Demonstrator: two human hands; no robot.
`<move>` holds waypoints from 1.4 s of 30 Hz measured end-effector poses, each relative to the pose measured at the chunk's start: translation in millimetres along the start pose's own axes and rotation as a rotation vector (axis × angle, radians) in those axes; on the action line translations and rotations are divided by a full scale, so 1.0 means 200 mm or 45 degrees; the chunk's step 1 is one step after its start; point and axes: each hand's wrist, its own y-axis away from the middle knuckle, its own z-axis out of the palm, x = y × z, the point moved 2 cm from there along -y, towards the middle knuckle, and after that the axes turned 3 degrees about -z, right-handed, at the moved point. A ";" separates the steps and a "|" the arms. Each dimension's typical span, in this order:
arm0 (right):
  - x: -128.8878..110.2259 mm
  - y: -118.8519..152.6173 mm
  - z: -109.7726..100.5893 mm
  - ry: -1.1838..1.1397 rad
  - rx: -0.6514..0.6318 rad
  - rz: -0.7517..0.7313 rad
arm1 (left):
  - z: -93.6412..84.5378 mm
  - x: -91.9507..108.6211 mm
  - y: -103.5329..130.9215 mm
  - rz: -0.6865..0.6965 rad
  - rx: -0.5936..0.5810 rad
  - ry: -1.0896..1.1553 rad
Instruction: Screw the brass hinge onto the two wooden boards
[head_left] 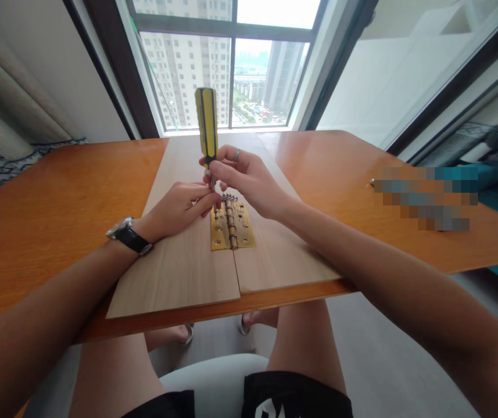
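Note:
A brass hinge [243, 226] lies spread across the seam between two pale wooden boards [179, 273]. Several small screws [230, 197] are clustered at its far edge. My right hand [246, 177] grips a yellow and black screwdriver [207, 123] at the base of its handle, holding it upright with the tip down over the hinge's left leaf. Around the lower shaft, my left hand [187, 206] has its thumb and fingers closed beside the hinge's upper left corner. The fingers partly hide the shaft and that corner.
Both boards rest on an orange-brown wooden table [83, 215], their near ends close to its front edge. A pixelated patch covers something at the table's right. Beyond the table stands a window [233, 75]; curtains hang at the left.

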 end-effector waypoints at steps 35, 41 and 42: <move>0.02 0.01 -0.02 0.041 0.033 0.037 | 0.02 -0.01 0.00 0.049 -0.022 0.065; 0.03 0.00 -0.02 0.039 0.036 0.024 | 0.02 0.00 0.00 0.044 -0.023 0.067; 0.03 0.00 -0.02 0.036 0.037 0.020 | 0.02 0.00 0.00 0.048 -0.024 0.064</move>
